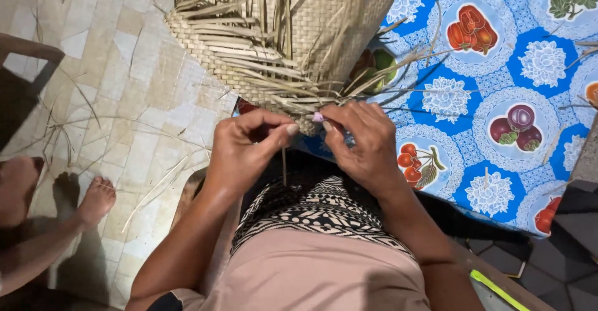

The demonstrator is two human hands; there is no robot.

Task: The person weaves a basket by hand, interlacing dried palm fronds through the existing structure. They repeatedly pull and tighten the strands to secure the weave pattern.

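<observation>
Woven palm basket between both hands

Blue fruit-print tablecloth and tiled floor

A table covered in a blue cloth patterned with fruit and white flower medallions carries the woven palm-leaf piece, whose loose strips spill over its edge. Stray dry strands lie on the cloth. The pale tiled floor beside it is littered with thin leaf strips; a bare foot rests there.
</observation>
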